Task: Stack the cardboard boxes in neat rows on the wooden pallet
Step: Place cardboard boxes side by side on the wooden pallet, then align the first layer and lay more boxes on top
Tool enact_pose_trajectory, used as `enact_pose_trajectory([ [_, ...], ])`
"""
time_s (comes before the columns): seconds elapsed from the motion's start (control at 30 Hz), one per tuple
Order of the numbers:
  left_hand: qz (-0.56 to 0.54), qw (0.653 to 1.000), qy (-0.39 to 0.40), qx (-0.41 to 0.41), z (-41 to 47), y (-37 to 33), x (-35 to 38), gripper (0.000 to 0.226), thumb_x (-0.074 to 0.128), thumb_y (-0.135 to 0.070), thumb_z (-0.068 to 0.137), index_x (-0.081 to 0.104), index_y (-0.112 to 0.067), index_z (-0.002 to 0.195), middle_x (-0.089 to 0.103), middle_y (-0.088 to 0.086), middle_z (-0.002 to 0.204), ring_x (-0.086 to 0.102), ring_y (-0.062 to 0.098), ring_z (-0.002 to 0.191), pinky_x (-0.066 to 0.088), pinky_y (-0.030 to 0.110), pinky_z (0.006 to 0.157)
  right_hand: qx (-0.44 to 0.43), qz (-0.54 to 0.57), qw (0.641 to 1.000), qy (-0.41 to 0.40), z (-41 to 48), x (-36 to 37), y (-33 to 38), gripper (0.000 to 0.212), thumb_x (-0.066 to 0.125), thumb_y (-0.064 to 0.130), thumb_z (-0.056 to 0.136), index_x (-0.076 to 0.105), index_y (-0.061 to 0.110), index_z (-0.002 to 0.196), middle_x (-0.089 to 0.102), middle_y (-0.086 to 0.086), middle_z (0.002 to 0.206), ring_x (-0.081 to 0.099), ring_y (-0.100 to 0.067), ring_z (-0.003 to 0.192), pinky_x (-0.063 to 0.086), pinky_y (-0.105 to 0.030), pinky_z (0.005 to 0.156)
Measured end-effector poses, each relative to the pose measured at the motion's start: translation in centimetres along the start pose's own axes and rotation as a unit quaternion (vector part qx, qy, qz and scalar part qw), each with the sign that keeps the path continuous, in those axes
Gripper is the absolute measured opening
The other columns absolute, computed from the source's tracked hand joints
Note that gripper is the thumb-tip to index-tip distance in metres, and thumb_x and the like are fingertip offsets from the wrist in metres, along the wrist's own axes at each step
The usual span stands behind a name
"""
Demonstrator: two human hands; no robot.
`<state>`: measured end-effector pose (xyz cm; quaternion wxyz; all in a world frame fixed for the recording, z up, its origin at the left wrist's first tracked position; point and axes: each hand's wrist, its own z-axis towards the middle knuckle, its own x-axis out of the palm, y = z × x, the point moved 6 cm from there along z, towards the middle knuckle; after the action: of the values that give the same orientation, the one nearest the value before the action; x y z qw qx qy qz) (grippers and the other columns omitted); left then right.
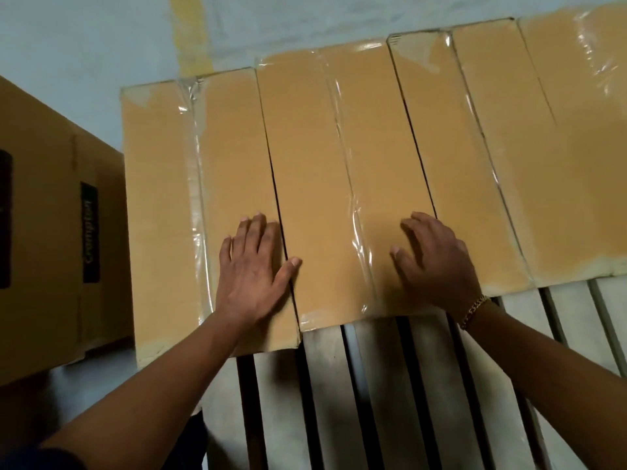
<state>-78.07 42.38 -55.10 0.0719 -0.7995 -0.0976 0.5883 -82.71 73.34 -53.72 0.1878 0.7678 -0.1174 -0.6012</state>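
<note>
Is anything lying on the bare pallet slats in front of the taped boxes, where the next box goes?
Nothing visible lies on the grey wooden pallet slats. Only the forearms cross above them; left hand and right hand rest on the tan taped cardboard boxes.

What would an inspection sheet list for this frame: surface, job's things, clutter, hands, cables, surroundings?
Surface: wooden pallet, bare slats showing on the near side.
Job's things: row of taped cardboard boxes side by side on the pallet, narrow gaps between them, near edges slightly stepped; printed box stands left of the row.
Clutter: nothing seen.
Hands: left hand flat on the leftmost box, thumb across the gap; right hand rests on the next box, fingers slightly bent, bracelet on its wrist.
Cables: nothing seen.
Surroundings: grey floor with a yellow line.
</note>
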Motion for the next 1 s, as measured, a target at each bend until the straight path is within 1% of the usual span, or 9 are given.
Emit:
enact_pose_trajectory([
  [0.13, 0.015, 1.0, 0.024, -0.011, -1.5, 2.0, -1.4, 0.084, 0.013, -0.073, 0.098, 0.009, -0.023, 0.165, -0.004, 0.002, 0.173, -0.008, 0.021, 0.159, -0.001, 0.049, 0.127, 0.006, -0.018, 1.0, 0.019, -0.5, 0.9, 1.9, 0.065, 0.052, 0.049, 0.09, 0.049, 0.014, 0.144, 0.046, -0.011, 0.152, 0.046, -0.029, 0.137, 0.042, -0.058, 0.104],
  [0.27, 0.03, 0.998, 0.059, -0.017, -3.7, 3.5, -4.6, 0.089, 0.002, -0.077, 0.093, 0.0, -0.027, 0.165, -0.014, 0.001, 0.172, -0.014, 0.02, 0.158, -0.003, 0.048, 0.127, 0.047, -0.003, 0.998, 0.052, -2.3, -0.1, 4.2, 0.07, 0.048, 0.053, 0.089, 0.046, 0.013, 0.147, 0.042, -0.012, 0.156, 0.043, -0.031, 0.141, 0.042, -0.059, 0.107],
  [0.43, -0.019, 0.997, 0.056, -0.049, -7.7, 3.6, -10.9, 0.093, -0.001, -0.079, 0.09, 0.009, -0.026, 0.165, -0.004, 0.002, 0.173, -0.007, 0.02, 0.159, 0.002, 0.048, 0.127, 0.114, 0.011, 0.988, 0.105, -7.2, -3.7, 7.7, 0.085, 0.03, 0.069, 0.088, 0.035, 0.018, 0.156, 0.032, -0.006, 0.164, 0.032, -0.024, 0.149, 0.037, -0.055, 0.114],
  [0.5, -0.029, 0.997, 0.064, -0.042, -9.3, 3.2, -13.7, 0.098, -0.01, -0.083, 0.086, 0.007, -0.026, 0.166, -0.005, 0.001, 0.173, -0.007, 0.021, 0.159, 0.003, 0.048, 0.127, 0.143, 0.018, 0.982, 0.124, -9.2, -5.4, 9.4, 0.082, 0.032, 0.067, 0.093, 0.032, 0.017, 0.157, 0.03, -0.007, 0.164, 0.03, -0.026, 0.15, 0.033, -0.052, 0.118],
  [0.57, -0.041, 0.996, 0.077, -0.035, -10.3, 3.2, -16.9, 0.107, -0.021, -0.085, 0.079, 0.004, -0.028, 0.165, -0.007, 0.0, 0.173, -0.008, 0.021, 0.159, 0.003, 0.048, 0.128, 0.179, 0.04, 0.977, 0.108, -11.0, -7.7, 11.4, 0.081, 0.036, 0.067, 0.094, 0.034, 0.017, 0.156, 0.035, -0.009, 0.162, 0.034, -0.028, 0.148, 0.035, -0.053, 0.116],
  [0.63, -0.054, 0.994, 0.09, -0.024, -11.0, 3.5, -20.2, 0.112, -0.025, -0.085, 0.075, 0.005, -0.027, 0.166, -0.006, 0.0, 0.173, -0.007, 0.021, 0.159, 0.004, 0.048, 0.128, 0.223, 0.06, 0.97, 0.082, -12.6, -10.3, 13.8, 0.086, 0.033, 0.074, 0.088, 0.035, 0.02, 0.155, 0.036, -0.006, 0.161, 0.039, -0.029, 0.144, 0.04, -0.056, 0.111],
  [0.73, -0.043, 0.992, 0.118, 0.011, -11.6, 4.3, -25.6, 0.113, -0.023, -0.086, 0.075, 0.007, -0.026, 0.165, -0.003, 0.001, 0.173, -0.005, 0.022, 0.159, 0.004, 0.048, 0.128, 0.27, 0.083, 0.958, 0.051, -14.2, -14.2, 18.6, 0.085, 0.037, 0.072, 0.09, 0.032, 0.02, 0.157, 0.033, -0.005, 0.163, 0.038, -0.03, 0.144, 0.036, -0.056, 0.114],
  [0.8, -0.032, 0.991, 0.125, 0.03, -11.9, 4.6, -29.2, 0.105, -0.012, -0.083, 0.081, 0.009, -0.025, 0.165, -0.002, 0.002, 0.173, -0.003, 0.022, 0.159, 0.004, 0.048, 0.127, 0.284, 0.113, 0.952, 0.031, -15.2, -16.5, 22.1, 0.078, 0.043, 0.064, 0.095, 0.032, 0.019, 0.157, 0.033, -0.006, 0.163, 0.036, -0.03, 0.146, 0.032, -0.056, 0.116],
  [1.0, -0.019, 0.99, 0.114, 0.083, -13.5, 4.4, -37.8, 0.095, 0.001, -0.079, 0.087, 0.014, -0.025, 0.164, 0.004, 0.002, 0.173, 0.0, 0.023, 0.159, 0.005, 0.049, 0.127, 0.258, 0.143, 0.955, -0.012, -18.7, -23.0, 30.9, 0.066, 0.052, 0.05, 0.101, 0.038, 0.016, 0.155, 0.038, -0.008, 0.16, 0.036, -0.027, 0.146, 0.032, -0.047, 0.116],
])
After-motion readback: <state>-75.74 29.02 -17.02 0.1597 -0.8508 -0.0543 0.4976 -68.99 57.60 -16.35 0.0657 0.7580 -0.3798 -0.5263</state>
